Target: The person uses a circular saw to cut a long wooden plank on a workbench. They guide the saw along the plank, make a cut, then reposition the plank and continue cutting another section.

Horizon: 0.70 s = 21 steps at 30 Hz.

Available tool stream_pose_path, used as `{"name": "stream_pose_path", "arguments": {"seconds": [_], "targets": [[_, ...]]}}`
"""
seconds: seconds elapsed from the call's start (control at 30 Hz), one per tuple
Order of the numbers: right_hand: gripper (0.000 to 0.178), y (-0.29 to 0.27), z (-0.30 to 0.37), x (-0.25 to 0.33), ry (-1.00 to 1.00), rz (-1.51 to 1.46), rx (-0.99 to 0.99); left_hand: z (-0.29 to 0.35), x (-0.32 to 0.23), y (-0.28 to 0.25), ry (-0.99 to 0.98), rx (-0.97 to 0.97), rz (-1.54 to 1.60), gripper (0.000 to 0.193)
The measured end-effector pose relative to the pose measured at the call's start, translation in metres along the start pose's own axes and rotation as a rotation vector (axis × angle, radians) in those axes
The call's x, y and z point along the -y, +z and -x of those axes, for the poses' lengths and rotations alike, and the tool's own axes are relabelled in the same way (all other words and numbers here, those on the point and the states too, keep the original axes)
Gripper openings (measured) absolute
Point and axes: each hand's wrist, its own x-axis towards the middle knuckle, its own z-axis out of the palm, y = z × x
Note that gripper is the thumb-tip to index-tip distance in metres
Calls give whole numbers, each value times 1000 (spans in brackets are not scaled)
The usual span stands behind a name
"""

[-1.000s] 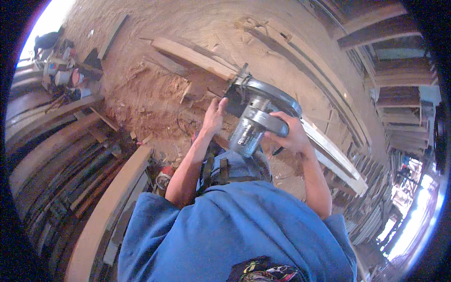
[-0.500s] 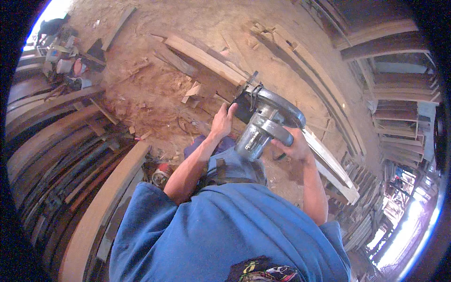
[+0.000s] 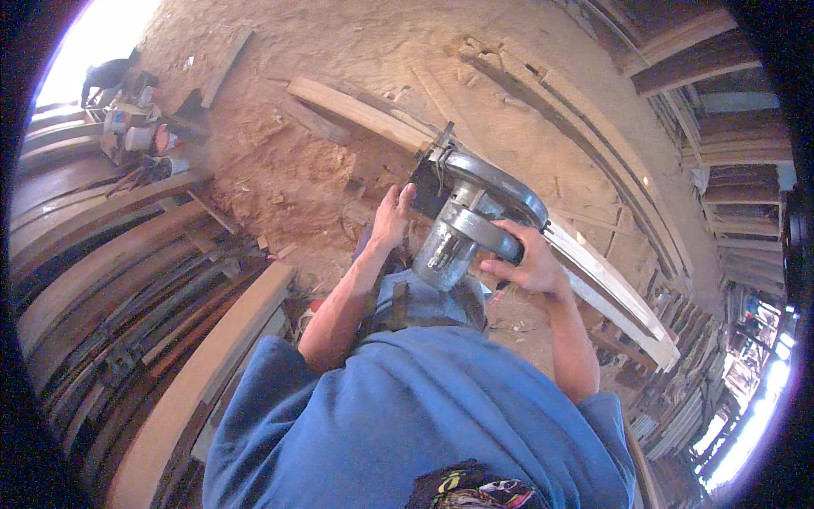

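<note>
Forward along the pale, squared timber beam [image 3: 365,114], toward ten o'clock, your grey metal handheld circular saw [image 3: 445,250] had crept slightly over the last half second, leaving a little less of the beam showing ahead of its nose. Your head had shifted too, so the advance was hard to gauge, but it probably meant that the pass along the timber was progressing slowly. The saw sat over the middle stretch of the beam, in front of your body, its nose toward eleven o'clock. At its four o'clock, your right hand [image 3: 538,265] was curled around the rounded metal loop handle [image 3: 492,237], gripping it firmly by the look of it. At nine o'clock, your left hand [image 3: 392,222] had travelled along with the saw, its fingers raised beside the dark flat base plate [image 3: 426,193]; whether they pinched its edge or merely touched it, you could not tell from this angle. Behind the saw, toward four o'clock, long pale wooden strips [image 3: 612,299] ran away past your right forearm, and long, narrow brown boards [image 3: 585,140] lay on the ground toward two o'clock.
</note>
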Motion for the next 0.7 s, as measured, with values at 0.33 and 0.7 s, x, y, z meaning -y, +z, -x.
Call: {"name": "stream_pose_path", "arguments": {"seconds": [0.33,0.7], "targets": [[35,2,-10,3,35,193,20,-7,7,0,-33,12,-23,68],[32,5,-8,-1,-57,203,-67,-5,5,5,61,-46,78,61]]}}
